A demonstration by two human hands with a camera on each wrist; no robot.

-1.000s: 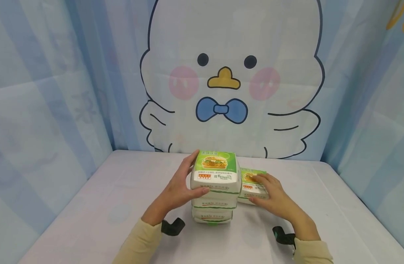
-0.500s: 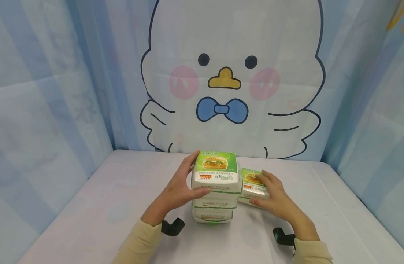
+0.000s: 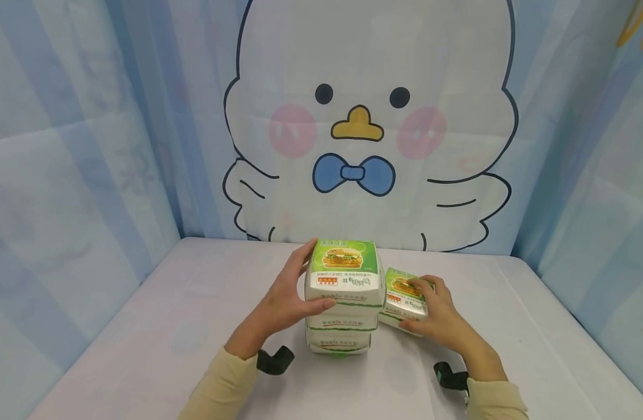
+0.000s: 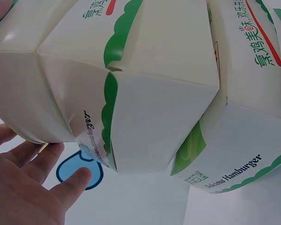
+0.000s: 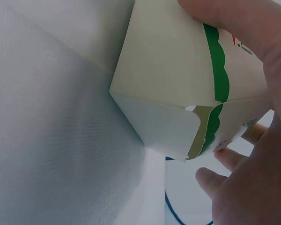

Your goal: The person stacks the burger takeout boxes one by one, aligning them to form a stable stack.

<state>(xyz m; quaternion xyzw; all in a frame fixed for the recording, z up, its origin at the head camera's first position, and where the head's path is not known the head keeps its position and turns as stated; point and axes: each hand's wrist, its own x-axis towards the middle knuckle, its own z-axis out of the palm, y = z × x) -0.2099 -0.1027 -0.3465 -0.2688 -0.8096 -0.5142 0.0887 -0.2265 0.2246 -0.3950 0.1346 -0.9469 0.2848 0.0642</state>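
A stack of green-and-white paper burger boxes (image 3: pixel 344 280) stands mid-table in the head view, burger pictures on their lids. My left hand (image 3: pixel 281 300) grips the top box from its left side, thumb across the front and fingers behind the far edge. In the left wrist view, that hand's fingers (image 4: pixel 47 161) lie along the top box, and the boxes below show their side flaps. Right of the stack, a single burger box (image 3: pixel 402 303) sits turned at an angle. My right hand (image 3: pixel 442 318) holds it, thumb at the front and fingers over its right side.
A white cloth covers the table (image 3: pixel 158 332). Behind it hangs a curtain (image 3: pixel 363 210) printed with a white bird wearing a blue bow tie. Blue-striped curtains (image 3: pixel 64 175) close off both sides. Black wrist straps (image 3: pixel 276 360) stick out near each sleeve.
The single box has turned clockwise and shifted slightly right, with its near right corner toward me, moving with my right hand. My left hand and the stack have stayed nearly still.
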